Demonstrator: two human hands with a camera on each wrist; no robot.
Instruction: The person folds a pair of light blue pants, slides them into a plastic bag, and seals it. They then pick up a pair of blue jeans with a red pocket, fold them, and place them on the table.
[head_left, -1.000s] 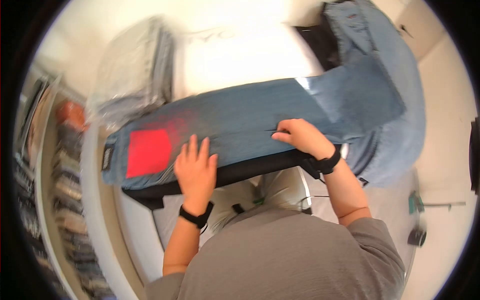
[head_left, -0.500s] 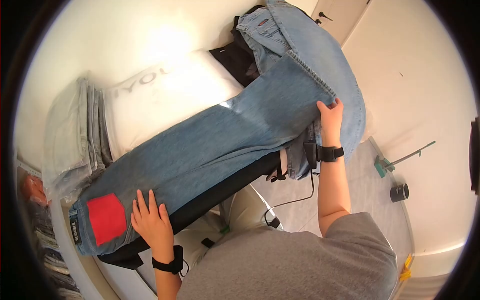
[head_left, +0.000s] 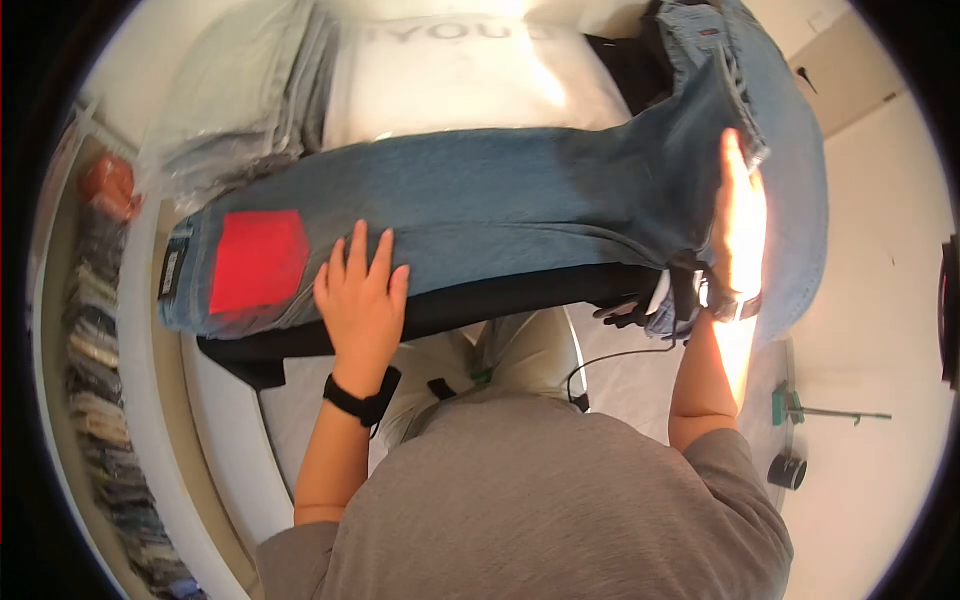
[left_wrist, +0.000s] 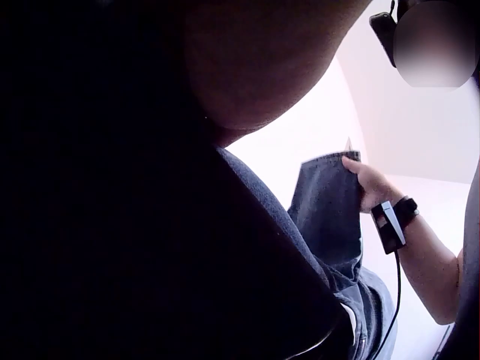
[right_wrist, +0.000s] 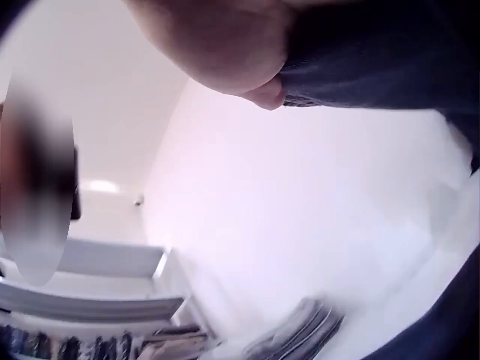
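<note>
Blue jeans (head_left: 450,190) lie lengthwise over a black-edged support, with a red patch (head_left: 258,258) and a dark label (head_left: 173,272) at the left end. My left hand (head_left: 362,300) rests flat on them beside the patch, fingers spread. At the other end my right hand (head_left: 740,225) grips the leg's hem, which stands raised. The left wrist view shows that hand (left_wrist: 371,184) with its thumb over the edge of the lifted denim (left_wrist: 328,202). In the right wrist view the hand (right_wrist: 225,45) is dark, and its fingertips are partly hidden.
Behind the jeans lie a white plastic-wrapped package (head_left: 470,85) and bagged folded garments (head_left: 225,85). More light denim (head_left: 795,200) hangs at the right. Shelves of folded clothes (head_left: 105,370) stand at the left. A cable (head_left: 620,355) runs from the right wrist.
My right hand has moved from the middle of the leg to its hem and raised that end. My left hand has stayed beside the patch. The head view has swung about.
</note>
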